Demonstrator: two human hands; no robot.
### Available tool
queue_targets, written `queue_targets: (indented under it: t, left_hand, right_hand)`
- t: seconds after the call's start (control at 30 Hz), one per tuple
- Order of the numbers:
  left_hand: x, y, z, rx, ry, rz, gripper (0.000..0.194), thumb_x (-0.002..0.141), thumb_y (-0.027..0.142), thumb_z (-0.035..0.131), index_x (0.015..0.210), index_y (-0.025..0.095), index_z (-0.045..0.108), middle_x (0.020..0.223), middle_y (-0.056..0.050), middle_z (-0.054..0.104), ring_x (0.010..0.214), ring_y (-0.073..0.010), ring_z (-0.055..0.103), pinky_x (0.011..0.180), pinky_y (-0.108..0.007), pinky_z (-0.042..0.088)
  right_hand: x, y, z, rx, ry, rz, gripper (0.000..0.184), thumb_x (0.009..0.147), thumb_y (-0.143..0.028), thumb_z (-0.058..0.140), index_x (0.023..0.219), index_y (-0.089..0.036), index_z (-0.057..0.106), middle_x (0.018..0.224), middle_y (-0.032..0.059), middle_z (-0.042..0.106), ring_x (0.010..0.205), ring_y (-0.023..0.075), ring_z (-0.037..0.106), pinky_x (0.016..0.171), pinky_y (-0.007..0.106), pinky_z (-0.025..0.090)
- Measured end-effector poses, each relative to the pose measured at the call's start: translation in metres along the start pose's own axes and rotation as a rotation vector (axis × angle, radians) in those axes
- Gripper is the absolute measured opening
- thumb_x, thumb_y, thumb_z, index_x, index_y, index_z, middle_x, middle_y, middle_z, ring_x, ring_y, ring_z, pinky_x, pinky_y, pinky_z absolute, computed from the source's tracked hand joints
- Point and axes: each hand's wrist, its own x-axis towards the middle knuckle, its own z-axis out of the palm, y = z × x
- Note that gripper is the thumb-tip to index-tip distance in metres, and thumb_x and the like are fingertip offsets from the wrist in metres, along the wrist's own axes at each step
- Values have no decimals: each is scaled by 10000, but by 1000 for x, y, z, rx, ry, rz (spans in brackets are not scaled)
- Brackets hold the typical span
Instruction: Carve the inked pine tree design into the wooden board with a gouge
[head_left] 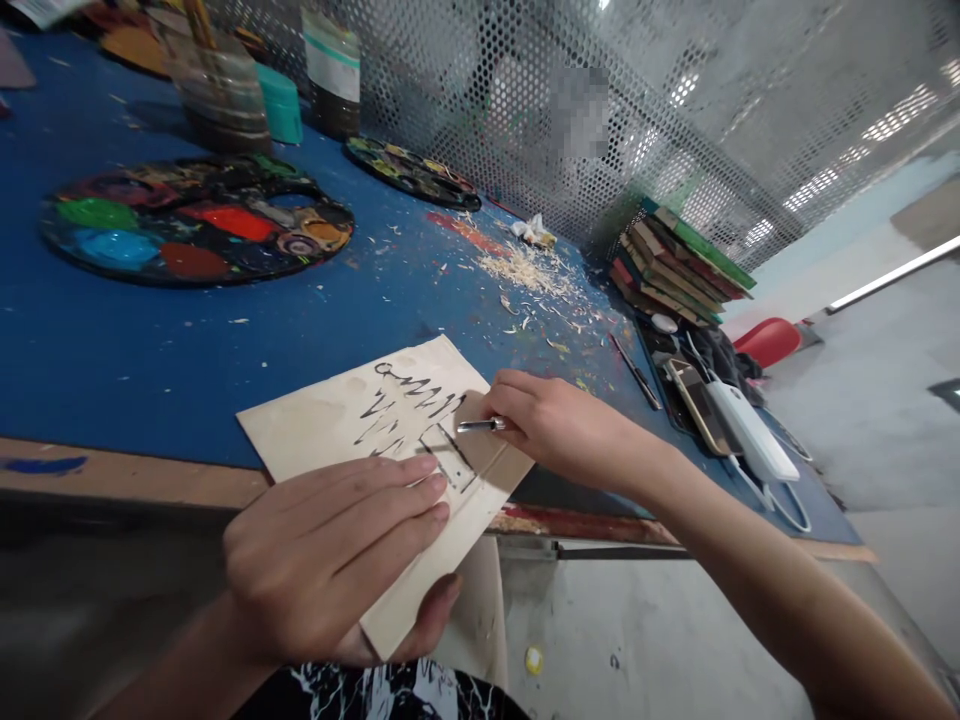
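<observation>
A pale wooden board (330, 420) with dark carved marks lies over the near edge of the blue table (150, 360). My left hand (330, 560) grips the board's near corner, fingers flat on top and thumb underneath. My right hand (559, 430) is closed around a small metal carving tool (480, 425). The tool's tip points left and rests on the board beside a carved rectangle.
A round paint palette (195, 220) and a second palette (409, 172) lie at the back with jars (217, 85). Wood shavings (525, 270) are scattered mid-table. At the right sit stacked boards (679, 265), a phone (697, 400) and a white power bank (754, 432). A perforated metal screen (675, 100) stands behind.
</observation>
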Motion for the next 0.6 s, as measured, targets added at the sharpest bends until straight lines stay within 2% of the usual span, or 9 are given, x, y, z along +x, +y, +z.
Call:
queue_targets:
  t: [0.17,0.33,0.47,0.53,0.6]
  left_hand:
    - [4,-1,0,4,22,32,152,680,236,662,819,177,674,825,-24,745,762,-219,721,604,-343,623]
    - [5,0,0,8,25,32,152,680,230,662,819,171,678,823,-29,746,755,-218,721,614,-342,627]
    - [6,1,0,-1,27,26,162,667,225,655,815,163,677,809,-28,745,747,-212,721,619,-336,631]
    - [6,0,-1,-8,35,25,170,661,220,656,818,161,680,820,-32,746,758,-214,721,618,-337,632]
    - [6,0,-2,-10,25,37,177,660,224,659,824,163,684,832,-33,746,773,-217,721,624,-339,633]
  right_hand:
    - [1,0,2,-58,-22,-22,204,941,-122,397,1069,-112,557,993,79,573,656,123,478,567,279,291]
    - [0,-6,9,-84,-6,17,197,936,-138,388,1082,-112,518,994,84,573,577,110,427,528,292,230]
    - [2,0,9,-67,33,26,172,931,-157,371,1027,-135,512,998,91,568,572,113,424,530,286,251]
    - [5,17,3,-12,158,121,158,916,-159,372,996,-158,509,980,89,567,646,139,478,575,283,312]
    - [7,43,-6,15,394,329,160,897,-142,364,969,-179,502,929,91,557,748,184,517,650,305,368]
